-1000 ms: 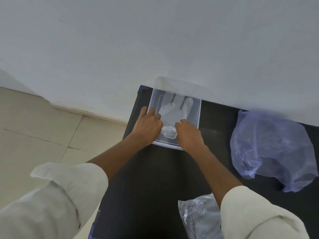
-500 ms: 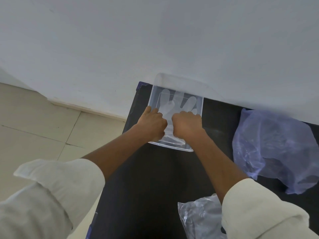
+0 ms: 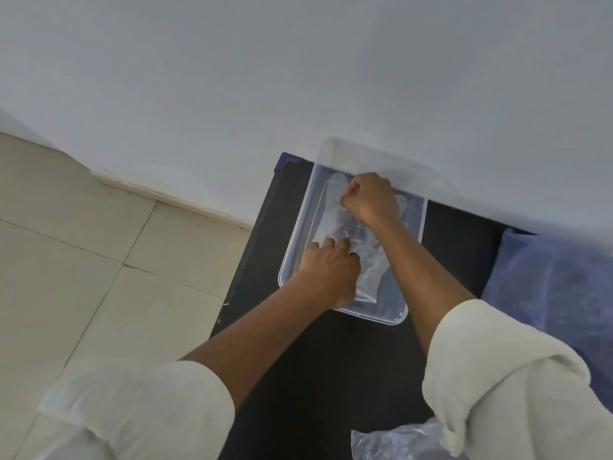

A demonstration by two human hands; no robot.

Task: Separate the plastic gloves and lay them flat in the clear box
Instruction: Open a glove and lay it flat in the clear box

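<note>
A clear plastic box [image 3: 295,247] stands on the black table [image 3: 318,366] against the white wall. Thin see-through plastic gloves [image 3: 335,224] lie inside it, their fingers pointing toward the wall. My left hand [image 3: 328,270] rests on the lower part of the gloves with its fingers stretched forward on the film. My right hand [image 3: 370,199] is farther up the box, fingers curled, pinching the film near the gloves' finger ends. Both hands hide much of the gloves.
A crumpled bluish plastic bag [image 3: 557,290] lies on the table to the right of the box. A clear plastic packet [image 3: 394,441] sits at the near edge. The table's left edge drops to a tiled floor [image 3: 99,260].
My right hand has moved up the box from its near end toward the gloves' fingers and has closed into a pinch. My left hand stays low in the box.
</note>
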